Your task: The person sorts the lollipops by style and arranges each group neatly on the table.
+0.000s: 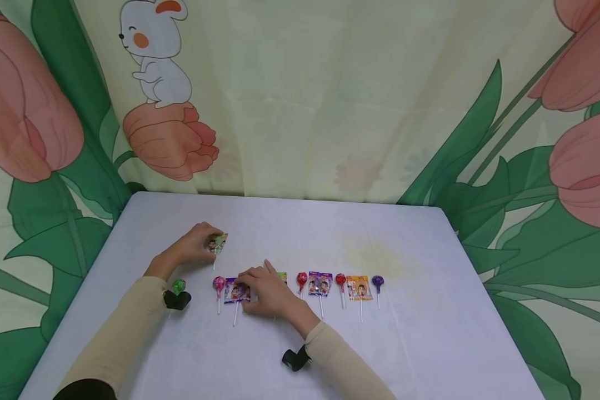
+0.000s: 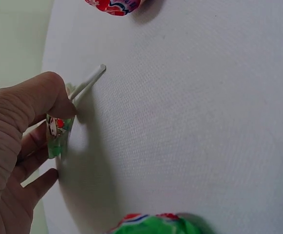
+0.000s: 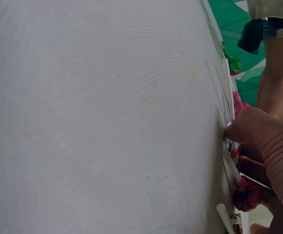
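Behind the table point(image 1: 460, 344) hangs a pale curtain point(image 1: 300, 100) printed with pink tulips point(image 1: 592, 158), green leaves point(image 1: 550, 253) and a white rabbit point(image 1: 165, 80); a faint yellowish patch point(image 1: 377, 255) marks the white tablecloth point(image 1: 420, 339).

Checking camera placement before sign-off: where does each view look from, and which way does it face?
Head: on the person's head, facing forward and down over the table to the backdrop; left hand, right hand and both sleeves show.
Left wrist: on that wrist, looking at the green packet pinched there; only the left hand shows.
Right wrist: on that wrist, looking across the table, with lollipops at frame right; the right hand and left arm show.
Shared: head and left wrist both show the green packet.
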The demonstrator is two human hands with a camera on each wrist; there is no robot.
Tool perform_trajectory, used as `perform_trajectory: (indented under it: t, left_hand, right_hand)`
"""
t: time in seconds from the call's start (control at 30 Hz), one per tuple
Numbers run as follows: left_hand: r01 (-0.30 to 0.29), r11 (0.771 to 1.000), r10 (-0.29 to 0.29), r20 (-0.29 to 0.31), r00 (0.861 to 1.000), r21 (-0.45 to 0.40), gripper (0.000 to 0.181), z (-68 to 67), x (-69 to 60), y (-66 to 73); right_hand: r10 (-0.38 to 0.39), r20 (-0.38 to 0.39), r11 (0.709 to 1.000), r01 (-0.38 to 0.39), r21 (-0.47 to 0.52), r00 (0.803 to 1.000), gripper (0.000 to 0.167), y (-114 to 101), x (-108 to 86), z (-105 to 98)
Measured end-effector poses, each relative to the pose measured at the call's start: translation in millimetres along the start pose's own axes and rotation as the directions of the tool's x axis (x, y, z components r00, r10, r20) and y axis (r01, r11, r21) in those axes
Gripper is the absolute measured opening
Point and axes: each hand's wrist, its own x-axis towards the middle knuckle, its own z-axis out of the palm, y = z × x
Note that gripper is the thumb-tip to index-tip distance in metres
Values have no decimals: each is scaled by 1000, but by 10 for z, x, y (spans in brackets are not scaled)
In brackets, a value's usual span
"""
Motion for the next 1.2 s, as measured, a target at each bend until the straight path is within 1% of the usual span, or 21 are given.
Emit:
perform_trajectory:
  t: [0.2,0.37,0.47,0.57,0.73,0.9,0.97,1.03,1.2]
  left_hand:
    - [24,1000,-25,12,1000,15,67,-20,12,16]
    - [45,999,-45,13,999,28,68,8,-3,28]
    - [54,998,-54,15,998,24,69,3,-8,36]
    - [55,998,-55,11,998,14,70,-8,-8,41]
    - [27,1000,-27,6,1000,14,75,-33,-35,11]
    - [-19,1000,19,-31,999,20,75,-79,-68,-45]
    - [-41,999,42,-47,998,18,73,-77,-74,-66]
    - [-58,998,58,-51,997,11,71,-62,-72,-83]
    - [-67,998,67,-52,996,4,69,-31,-69,-88]
  right_hand:
    - [10,6,1000,-10,11,1000,52,-2,-6,-5]
    - [-2,15,1000,1,11,1000,54,6,-12,18]
    - [-12,28,1000,12,0,1000,58,13,-10,24]
    - [-21,24,1000,21,-15,999,62,22,6,25]
    - [-30,22,999,31,-32,999,65,25,55,26]
    - [-32,26,999,32,-14,999,66,16,117,-4]
    - [-34,21,999,34,-4,999,65,14,133,-6]
    - [-35,23,999,35,1,999,65,13,140,-3]
    - [-28,27,1000,28,-5,999,65,17,141,19]
